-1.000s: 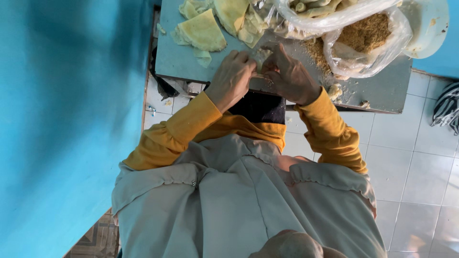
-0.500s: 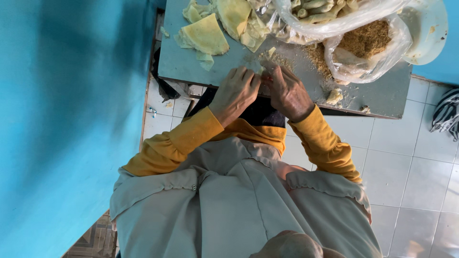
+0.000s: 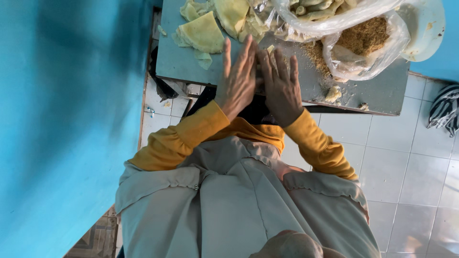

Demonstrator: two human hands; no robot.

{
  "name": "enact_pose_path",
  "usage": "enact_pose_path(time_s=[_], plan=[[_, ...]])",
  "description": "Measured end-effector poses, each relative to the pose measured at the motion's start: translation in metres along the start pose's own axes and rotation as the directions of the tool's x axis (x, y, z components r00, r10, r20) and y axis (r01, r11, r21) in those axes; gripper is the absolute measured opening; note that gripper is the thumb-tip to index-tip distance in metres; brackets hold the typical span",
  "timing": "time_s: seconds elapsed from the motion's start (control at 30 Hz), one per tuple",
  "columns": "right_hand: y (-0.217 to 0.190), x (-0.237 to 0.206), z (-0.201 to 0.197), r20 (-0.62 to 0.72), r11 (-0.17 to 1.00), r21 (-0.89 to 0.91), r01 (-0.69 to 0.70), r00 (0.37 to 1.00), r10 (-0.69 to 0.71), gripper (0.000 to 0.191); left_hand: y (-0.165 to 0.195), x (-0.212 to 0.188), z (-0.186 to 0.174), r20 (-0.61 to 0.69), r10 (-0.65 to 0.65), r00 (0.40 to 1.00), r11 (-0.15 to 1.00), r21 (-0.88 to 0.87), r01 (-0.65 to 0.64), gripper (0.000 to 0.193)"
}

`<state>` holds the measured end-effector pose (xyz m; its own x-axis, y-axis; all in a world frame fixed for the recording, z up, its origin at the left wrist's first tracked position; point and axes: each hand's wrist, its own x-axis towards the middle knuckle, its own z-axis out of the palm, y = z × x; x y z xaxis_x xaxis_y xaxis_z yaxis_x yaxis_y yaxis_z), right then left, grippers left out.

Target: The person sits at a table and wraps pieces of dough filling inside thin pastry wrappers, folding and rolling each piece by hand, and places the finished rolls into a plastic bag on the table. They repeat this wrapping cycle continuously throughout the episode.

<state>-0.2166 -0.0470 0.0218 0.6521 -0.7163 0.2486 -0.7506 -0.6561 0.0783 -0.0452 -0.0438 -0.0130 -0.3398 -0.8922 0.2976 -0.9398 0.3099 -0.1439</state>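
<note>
Our left hand (image 3: 237, 79) and right hand (image 3: 280, 83) now lie flat with fingers stretched out, side by side and touching, on the near edge of the grey worktop (image 3: 181, 62). A moment ago they were curled over something; now they press down, gripping nothing we can see. Whatever lies beneath is hidden. The thin yellow sheets (image 3: 203, 32) sit just beyond our left hand; the crumb bag (image 3: 366, 45) lies beyond our right.

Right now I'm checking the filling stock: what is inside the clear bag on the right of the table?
The clear bag holds brown crumbs, open at the top; some crumbs lie spilled on the table beside it. A second bag overlaps its upper edge, so that part is hidden.
</note>
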Motion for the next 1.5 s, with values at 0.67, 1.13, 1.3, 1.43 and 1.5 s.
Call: enact_pose_path(time_s=[0.67, 1.13, 1.3, 1.43, 1.5], plan=[[0.078, 0.09, -0.014, -0.32, 0.997, 0.076, -0.009, 0.947, 0.033, 0.053, -0.081, -0.015, 0.017, -0.305, -0.672, 0.675, 0.474, -0.878, 0.076, 0.039], [-0.041, 0.131, 0.032, -0.2, 0.704, 0.707, 0.075, 0.975, 0.097, 0.049, -0.085, -0.015, 0.014, -0.276, -0.765, 0.581, 0.33, -0.944, -0.014, 0.038], [-0.057, 0.137, 0.038, -0.255, 0.601, 0.786, 0.148, 0.962, 0.096, 0.062, -0.087, -0.014, 0.013, -0.251, -0.776, 0.578, 0.276, -0.96, -0.046, 0.045], [-0.055, 0.143, 0.041, -0.192, 0.479, 0.873, 0.091, 0.967, 0.167, 0.06, -0.088, -0.014, 0.015, -0.182, -0.782, 0.596, 0.165, -0.983, -0.084, 0.043], [-0.051, 0.143, 0.042, -0.183, 0.5, 0.864, 0.059, 0.962, 0.202, 0.057, -0.088, -0.013, 0.014, -0.171, -0.777, 0.606, 0.146, -0.985, -0.091, 0.042]])
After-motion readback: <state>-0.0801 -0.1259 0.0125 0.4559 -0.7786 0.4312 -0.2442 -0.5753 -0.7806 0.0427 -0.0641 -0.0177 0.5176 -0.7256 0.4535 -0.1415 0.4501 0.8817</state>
